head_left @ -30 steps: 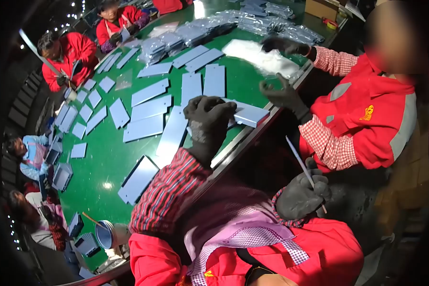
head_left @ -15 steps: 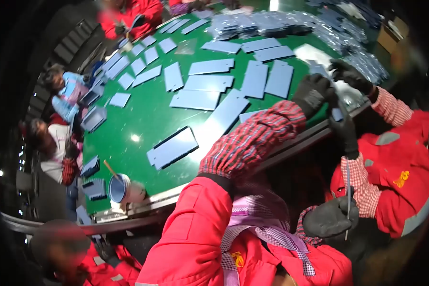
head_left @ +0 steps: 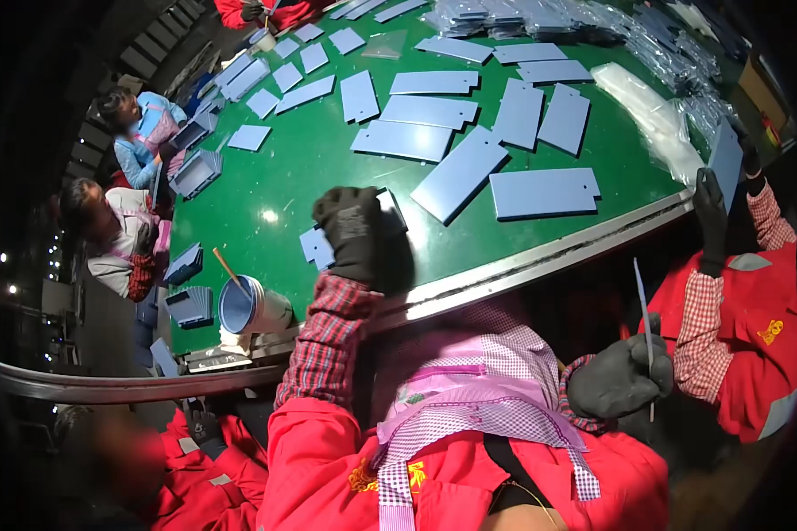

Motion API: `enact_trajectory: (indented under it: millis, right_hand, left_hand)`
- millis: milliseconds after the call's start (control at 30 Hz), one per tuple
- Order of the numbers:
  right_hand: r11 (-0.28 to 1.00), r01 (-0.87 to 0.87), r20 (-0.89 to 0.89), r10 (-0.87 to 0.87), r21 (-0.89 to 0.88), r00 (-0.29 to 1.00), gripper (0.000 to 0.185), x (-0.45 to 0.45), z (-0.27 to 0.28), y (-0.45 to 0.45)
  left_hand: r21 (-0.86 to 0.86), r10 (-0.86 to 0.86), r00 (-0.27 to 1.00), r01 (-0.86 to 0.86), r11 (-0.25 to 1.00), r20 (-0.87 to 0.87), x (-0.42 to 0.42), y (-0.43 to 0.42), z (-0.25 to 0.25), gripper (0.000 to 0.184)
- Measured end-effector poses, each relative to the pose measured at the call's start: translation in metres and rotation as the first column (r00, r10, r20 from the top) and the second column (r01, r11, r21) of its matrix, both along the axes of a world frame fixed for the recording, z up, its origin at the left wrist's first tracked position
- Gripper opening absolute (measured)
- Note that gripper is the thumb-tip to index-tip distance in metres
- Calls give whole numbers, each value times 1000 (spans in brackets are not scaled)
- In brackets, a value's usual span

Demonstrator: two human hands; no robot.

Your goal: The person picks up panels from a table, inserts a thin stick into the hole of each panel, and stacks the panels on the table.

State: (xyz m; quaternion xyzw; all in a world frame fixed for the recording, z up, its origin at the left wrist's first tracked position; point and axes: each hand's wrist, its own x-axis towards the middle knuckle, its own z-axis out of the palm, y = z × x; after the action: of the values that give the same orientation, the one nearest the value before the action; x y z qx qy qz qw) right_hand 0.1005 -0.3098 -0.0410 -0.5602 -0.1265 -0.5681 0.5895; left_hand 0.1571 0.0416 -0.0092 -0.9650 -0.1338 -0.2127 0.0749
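Note:
My left hand point(head_left: 352, 232), in a dark work glove, is over a blue panel point(head_left: 317, 249) lying near the table's front edge. Its fingers are bent around the panel, which is partly hidden beneath the glove. Low on the right, off the table, my right hand point(head_left: 618, 380) in a dark grey glove is closed on a thin blue panel point(head_left: 643, 305) seen edge-on and held upright. To the right of my left hand lie more blue panels, one point(head_left: 460, 175) slanted and another point(head_left: 545, 192) with a small notched tab.
The green table point(head_left: 274, 186) carries many flat blue panels. A bucket point(head_left: 255, 305) with a stick stands at its left front edge. Plastic-wrapped stacks point(head_left: 540, 19) and white plastic bags point(head_left: 651, 119) are at the far right. A co-worker's gloved hand point(head_left: 710, 208) holds a blue panel point(head_left: 726, 164).
My left hand has moved from the right side of the table, beside the co-worker's hands, leftward onto the panel. The view has shifted. My right hand still holds its panel.

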Motion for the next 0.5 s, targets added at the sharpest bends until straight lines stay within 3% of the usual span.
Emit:
enact_trajectory:
  millis: [33,67,200,333,367,433,500]
  right_hand:
    - [1000,-11,-10,10,-29,1000,41,0,3,4]
    - [990,-138,23,138,7,990,36,-3,45,35]
    - [997,-72,-2,72,5,997,35,-14,35,42]
    - [997,-16,-55,11,-77,998,35,-23,31,37]
    - [989,-13,-85,1,-148,996,35,-24,36,38]
    - [992,-37,-54,30,-122,998,36,-23,46,46]
    - [994,-61,-27,59,-93,998,37,-26,44,49]
  left_hand:
    - [35,71,997,-70,997,-33,-5,16,-4,24]
    - [73,131,989,-125,989,-72,-8,24,-3,21]
    - [133,248,948,-225,965,-197,-7,30,-2,15]
    - [140,206,958,-180,974,-199,-4,36,-7,15]
    - [115,161,972,-143,983,-168,-4,39,-6,14]
    - [91,109,985,-98,991,-132,-6,41,-5,13]
    - [-79,3,993,6,997,116,-13,36,5,11]
